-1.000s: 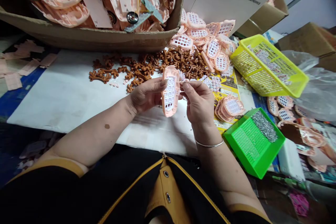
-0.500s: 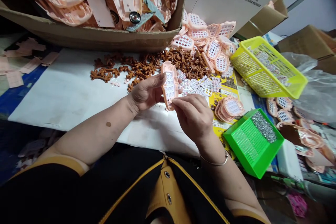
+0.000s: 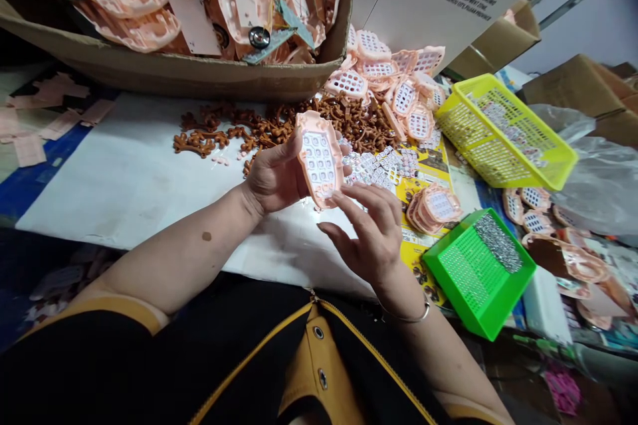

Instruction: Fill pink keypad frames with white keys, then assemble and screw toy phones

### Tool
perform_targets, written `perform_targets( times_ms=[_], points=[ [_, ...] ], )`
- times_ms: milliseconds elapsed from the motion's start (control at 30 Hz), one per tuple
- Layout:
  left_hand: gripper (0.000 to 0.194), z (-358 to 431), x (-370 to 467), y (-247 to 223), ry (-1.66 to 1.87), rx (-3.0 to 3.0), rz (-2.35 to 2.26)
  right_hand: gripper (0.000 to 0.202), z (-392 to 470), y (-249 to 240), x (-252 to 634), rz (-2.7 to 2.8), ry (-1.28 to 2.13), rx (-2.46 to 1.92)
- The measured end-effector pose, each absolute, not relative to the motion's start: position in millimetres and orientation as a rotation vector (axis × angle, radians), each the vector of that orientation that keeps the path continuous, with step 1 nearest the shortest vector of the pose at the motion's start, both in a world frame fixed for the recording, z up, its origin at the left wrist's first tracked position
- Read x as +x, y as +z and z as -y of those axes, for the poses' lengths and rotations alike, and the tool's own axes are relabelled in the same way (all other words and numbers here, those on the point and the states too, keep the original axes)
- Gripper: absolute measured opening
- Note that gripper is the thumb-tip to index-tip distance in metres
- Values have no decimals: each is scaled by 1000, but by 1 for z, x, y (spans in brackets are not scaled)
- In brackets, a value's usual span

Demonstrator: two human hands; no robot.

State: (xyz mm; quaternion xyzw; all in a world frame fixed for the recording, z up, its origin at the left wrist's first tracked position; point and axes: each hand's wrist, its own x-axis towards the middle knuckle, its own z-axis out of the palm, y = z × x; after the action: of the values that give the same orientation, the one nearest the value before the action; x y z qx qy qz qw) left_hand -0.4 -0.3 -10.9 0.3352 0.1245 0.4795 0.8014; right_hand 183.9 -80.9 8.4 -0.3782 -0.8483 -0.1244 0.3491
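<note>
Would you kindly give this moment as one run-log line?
left hand: holds pink shell with white keypad; right hand: open beside shell's lower end, contact unclear; brown parts: piled beyond; green basket: right

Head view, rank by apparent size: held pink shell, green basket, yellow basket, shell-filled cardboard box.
1. Shell-filled cardboard box
2. Yellow basket and green basket, too close to rank
3. Held pink shell

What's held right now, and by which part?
The left hand grips the pink shell by its left edge. The right hand is open near the shell's lower end, nothing visibly held; contact unclear.
</note>
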Motion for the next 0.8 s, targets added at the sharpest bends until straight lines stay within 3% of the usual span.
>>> perform_targets(
  times_ms=[233, 467, 633, 800],
  points=[
    [66, 7, 1, -7, 916, 755, -245, 25, 82, 1, 179, 2145, -332, -1000],
    [71, 4, 0, 2, 782, 837, -440, 17, 83, 26, 257, 1961, -750, -1399],
    [54, 4, 1, 1, 768, 859, -536, 34, 86, 31, 324, 1963, -986, -2056],
    [54, 5, 1, 1, 754, 854, -556, 33, 84, 18, 337, 2200, -844, -2235]
  ],
)
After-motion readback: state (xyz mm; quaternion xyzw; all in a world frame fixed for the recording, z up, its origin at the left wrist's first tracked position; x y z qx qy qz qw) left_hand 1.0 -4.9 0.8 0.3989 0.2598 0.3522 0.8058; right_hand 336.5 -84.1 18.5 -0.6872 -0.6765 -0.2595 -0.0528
